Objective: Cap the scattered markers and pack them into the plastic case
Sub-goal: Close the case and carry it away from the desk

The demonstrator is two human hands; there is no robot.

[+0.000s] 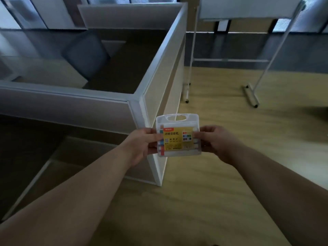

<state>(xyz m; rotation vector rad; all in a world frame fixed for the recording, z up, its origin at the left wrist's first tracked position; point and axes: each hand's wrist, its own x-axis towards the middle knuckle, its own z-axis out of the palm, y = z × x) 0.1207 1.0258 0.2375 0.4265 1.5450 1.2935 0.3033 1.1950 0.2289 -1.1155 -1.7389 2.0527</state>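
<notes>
- The clear plastic case [178, 134] is held up in the air with both hands, above a wooden floor [213, 192], its handle cut-out at the top.
- The left hand [142, 145] grips the case's left edge, with the thumb on the front face and the fingers [152, 151] wrapped behind.
- The right hand [215, 142] grips the right edge in the same way, its thumb pressed on the yellow label [174, 141].
- Markers [161, 148] lie stacked crosswise inside the case; their coloured ends show at the left side, beside the label.
- A grey office partition [138, 110] meets at a corner just behind the case.
- A whiteboard stand [251, 94] on castors stands well apart at the far right.
</notes>
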